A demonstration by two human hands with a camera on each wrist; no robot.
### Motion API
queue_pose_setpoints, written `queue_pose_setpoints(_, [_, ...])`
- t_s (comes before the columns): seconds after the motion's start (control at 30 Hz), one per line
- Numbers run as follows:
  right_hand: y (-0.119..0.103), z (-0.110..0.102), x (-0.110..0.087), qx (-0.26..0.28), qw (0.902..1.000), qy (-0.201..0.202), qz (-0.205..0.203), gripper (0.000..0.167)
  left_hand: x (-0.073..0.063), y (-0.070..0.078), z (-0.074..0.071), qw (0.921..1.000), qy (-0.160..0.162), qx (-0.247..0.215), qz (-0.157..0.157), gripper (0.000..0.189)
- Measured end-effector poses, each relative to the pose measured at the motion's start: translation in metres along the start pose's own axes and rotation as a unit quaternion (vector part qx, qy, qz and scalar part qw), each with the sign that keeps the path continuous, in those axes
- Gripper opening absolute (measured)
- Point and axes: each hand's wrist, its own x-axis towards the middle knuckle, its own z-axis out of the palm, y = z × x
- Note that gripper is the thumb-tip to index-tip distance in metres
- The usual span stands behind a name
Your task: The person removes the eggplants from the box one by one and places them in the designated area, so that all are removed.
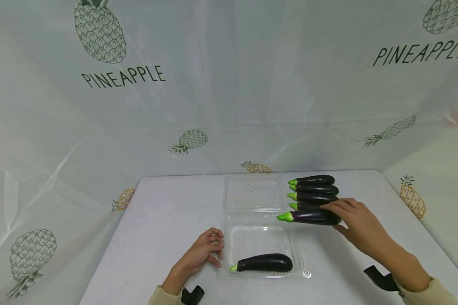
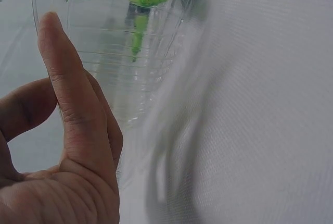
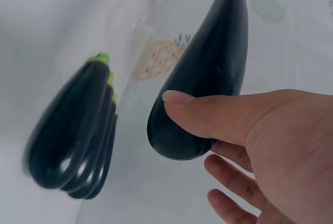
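My right hand (image 1: 356, 222) pinches the blunt end of a dark purple eggplant (image 1: 313, 217) between thumb and fingers, its green stem pointing left. In the right wrist view the thumb lies across this eggplant (image 3: 213, 62). Several more eggplants (image 1: 314, 187) lie side by side behind it on the table. Another eggplant (image 1: 267, 262) rests along the near side of a clear plastic clamshell box (image 1: 299, 254). My left hand (image 1: 204, 250) is at the box's left edge, its fingers fairly straight against the rim in the left wrist view.
The box's clear lid (image 1: 255, 194) lies folded back flat behind its base. All this stands on a white table (image 1: 168, 216). A pale sheet (image 1: 252, 84) printed with pineapples hangs behind the table and at its sides.
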Motion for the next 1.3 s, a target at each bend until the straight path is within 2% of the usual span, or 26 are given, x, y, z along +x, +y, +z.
queue_pose_setpoints(0.27, [0.019,0.002,-0.011,0.004,0.9996,-0.003,0.027,0.066,-0.002,0.0,0.0,1.0,0.0,-0.001,-0.001,0.025])
queue_pose_setpoints(0.53, [0.037,0.007,-0.022,0.01,0.9996,0.015,0.022,0.068,-0.002,0.0,0.0,1.0,0.001,0.0,-0.001,0.025])
queue_pose_setpoints(0.73, [0.043,0.013,-0.028,0.006,0.9992,0.0,0.04,0.067,-0.001,0.0,-0.001,1.0,0.001,0.002,0.001,0.024])
queue_pose_setpoints(0.93, [0.044,0.023,-0.033,0.011,0.9972,-0.033,0.066,0.064,0.0,0.0,0.0,1.0,0.006,0.004,-0.001,0.029])
queue_pose_setpoints(1.3, [0.05,0.04,-0.041,0.014,0.9971,-0.039,0.064,0.065,-0.003,0.004,0.003,0.9999,0.013,0.008,-0.004,0.027])
